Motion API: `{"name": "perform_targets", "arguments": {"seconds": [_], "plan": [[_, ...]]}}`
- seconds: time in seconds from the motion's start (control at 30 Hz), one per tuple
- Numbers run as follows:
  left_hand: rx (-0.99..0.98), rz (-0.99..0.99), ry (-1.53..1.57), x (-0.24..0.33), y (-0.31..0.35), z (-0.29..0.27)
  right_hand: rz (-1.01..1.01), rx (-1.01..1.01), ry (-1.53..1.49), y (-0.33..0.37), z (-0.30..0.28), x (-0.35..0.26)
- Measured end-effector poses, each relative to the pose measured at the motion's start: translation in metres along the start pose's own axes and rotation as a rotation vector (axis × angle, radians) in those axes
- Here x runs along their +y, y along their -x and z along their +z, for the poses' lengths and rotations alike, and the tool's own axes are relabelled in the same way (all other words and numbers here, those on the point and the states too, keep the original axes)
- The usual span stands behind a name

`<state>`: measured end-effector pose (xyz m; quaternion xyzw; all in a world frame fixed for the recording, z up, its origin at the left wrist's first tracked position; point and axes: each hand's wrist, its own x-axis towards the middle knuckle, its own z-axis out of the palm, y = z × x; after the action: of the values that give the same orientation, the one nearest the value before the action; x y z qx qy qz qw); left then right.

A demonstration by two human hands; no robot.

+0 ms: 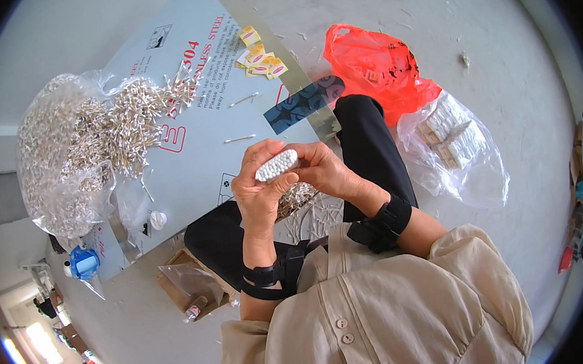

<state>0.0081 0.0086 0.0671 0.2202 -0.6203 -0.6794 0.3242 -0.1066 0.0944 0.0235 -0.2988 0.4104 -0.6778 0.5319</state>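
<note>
A tight bundle of cotton swabs (277, 166) is held between my two hands, its white tips facing up. My left hand (253, 188) wraps round its left side, with the thumb along the lower edge. My right hand (324, 169) grips the right end with bent fingers. Just below, between my legs, more loose swabs (296, 198) show, partly hidden by my hands. Beyond my hands, a single swab (240, 139) lies on the table (200, 131). At the left, a big heap of loose swabs (128, 122) spills from a clear plastic bag (45, 142).
Small yellow-and-white packets (263, 61) lie near the table's far edge, with a dark blue patterned strip (299, 105) nearer. On the right floor are a red plastic bag (374, 64) and a clear bag of white packs (450, 133). A cardboard box (170, 285) stands lower left, near a blue container (83, 263).
</note>
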Motion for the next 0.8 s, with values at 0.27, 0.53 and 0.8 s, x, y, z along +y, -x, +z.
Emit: {"name": "perform_targets", "arguments": {"seconds": [0.27, 0.53, 0.8], "plan": [[-0.119, 0.253, -0.306, 0.002, -0.008, -0.001, -0.136, 0.014, 0.094, 0.001, 0.003, -0.005], [-0.138, 0.286, -0.337, 0.008, -0.012, 0.003, -0.146, 0.030, 0.124, 0.001, 0.001, -0.005], [-0.181, 0.293, -0.421, 0.004, -0.012, -0.001, -0.194, 0.068, 0.233, 0.001, -0.001, -0.004]]}}
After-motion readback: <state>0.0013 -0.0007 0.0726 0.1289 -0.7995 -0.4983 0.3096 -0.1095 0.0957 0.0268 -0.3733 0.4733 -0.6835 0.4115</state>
